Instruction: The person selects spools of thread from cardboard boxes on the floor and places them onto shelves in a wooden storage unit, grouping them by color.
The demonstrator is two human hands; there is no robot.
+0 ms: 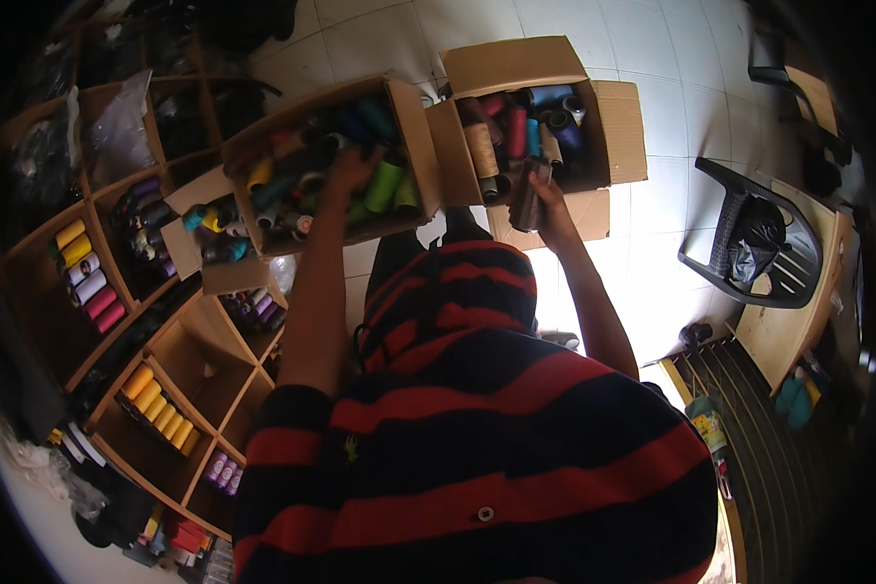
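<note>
My left hand (353,170) reaches down into a cardboard box (414,146) full of thread spools in many colours. Its fingers are dim among the spools, and I cannot make out whether they grip one. Right beside that hand lie lime green spools (383,187); a yellow spool (260,175) is farther left. My right hand (552,206) is closed around a dark brown thread spool (526,202), held over the near edge of a second cardboard box (516,63). In that box are a tan spool (480,149), a red spool (517,131) and several others.
A wooden shelf with compartments (209,350) stands at the left, holding yellow spools (161,409) and other thread. A smaller open box (234,277) of spools sits beside the left box. At the right is a black plastic chair (793,258) with a black bag (757,238) on it.
</note>
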